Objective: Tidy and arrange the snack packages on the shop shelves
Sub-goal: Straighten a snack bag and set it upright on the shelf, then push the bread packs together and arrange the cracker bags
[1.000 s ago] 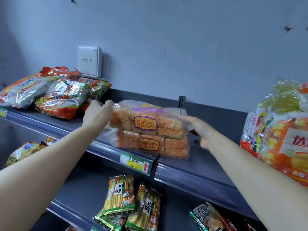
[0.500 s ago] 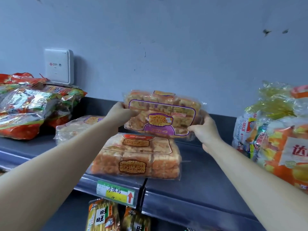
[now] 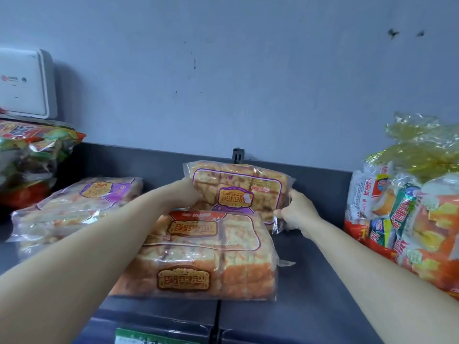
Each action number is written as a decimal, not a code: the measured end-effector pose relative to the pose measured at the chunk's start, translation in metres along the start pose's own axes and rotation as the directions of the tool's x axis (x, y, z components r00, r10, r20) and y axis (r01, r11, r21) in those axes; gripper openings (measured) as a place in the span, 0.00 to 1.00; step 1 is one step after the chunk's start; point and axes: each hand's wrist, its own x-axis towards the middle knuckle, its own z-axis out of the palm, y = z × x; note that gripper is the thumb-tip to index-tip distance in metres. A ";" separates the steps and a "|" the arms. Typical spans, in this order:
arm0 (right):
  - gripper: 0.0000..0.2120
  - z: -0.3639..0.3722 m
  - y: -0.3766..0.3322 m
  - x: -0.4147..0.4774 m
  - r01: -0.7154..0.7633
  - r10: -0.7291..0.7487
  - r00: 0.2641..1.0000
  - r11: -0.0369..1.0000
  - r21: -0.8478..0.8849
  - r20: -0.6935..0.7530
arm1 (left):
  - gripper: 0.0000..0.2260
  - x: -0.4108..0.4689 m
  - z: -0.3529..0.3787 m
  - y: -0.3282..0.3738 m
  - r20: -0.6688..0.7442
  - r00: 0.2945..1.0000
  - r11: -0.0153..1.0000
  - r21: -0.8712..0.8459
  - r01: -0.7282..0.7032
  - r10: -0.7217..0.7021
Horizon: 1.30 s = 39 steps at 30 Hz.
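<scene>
Snack packages of the clear-wrapped cake type number three on the dark shelf (image 3: 310,289): one purple-label package (image 3: 238,192) held upright at 12 o'clock against the shelf back, one red-label package (image 3: 198,254) lying flat at the centre front, and one second purple-label package (image 3: 79,207) lying flat at 9 o'clock. Two hands are in view. The left hand (image 3: 185,194) grips the left end of the upright package; the right hand (image 3: 296,214) grips its lower right corner, fingers closed on the wrapper. Compared with the frame half a second earlier, the held package sits lower and closer to the shelf back, directly behind and touching the red-label package. Its long axis runs 9 to 3 o'clock, printed face toward the camera, label reading right way up. A multicoloured bag stack (image 3: 407,219) stands at 3 o'clock, foil bags (image 3: 32,155) lie at 10 o'clock beneath a white wall box (image 3: 24,83), and one price tag (image 3: 156,338) shows at 6 o'clock.
</scene>
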 end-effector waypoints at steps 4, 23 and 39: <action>0.12 -0.001 0.000 -0.001 -0.020 0.020 1.000 0.999 -0.046 0.004 | 0.12 -0.004 -0.004 0.003 -0.001 1.000 0.979 0.206 0.002 -0.002; 0.27 -0.009 -0.050 -0.061 -0.021 -0.017 0.990 0.964 0.265 0.140 | 0.04 -0.066 -0.024 0.032 -0.121 0.971 0.967 0.173 -0.186 0.208; 0.08 -0.037 -0.003 -0.049 0.422 -0.514 0.838 0.823 -0.380 -0.183 | 0.25 -0.067 0.013 0.031 -0.349 0.774 0.738 0.640 -0.215 0.528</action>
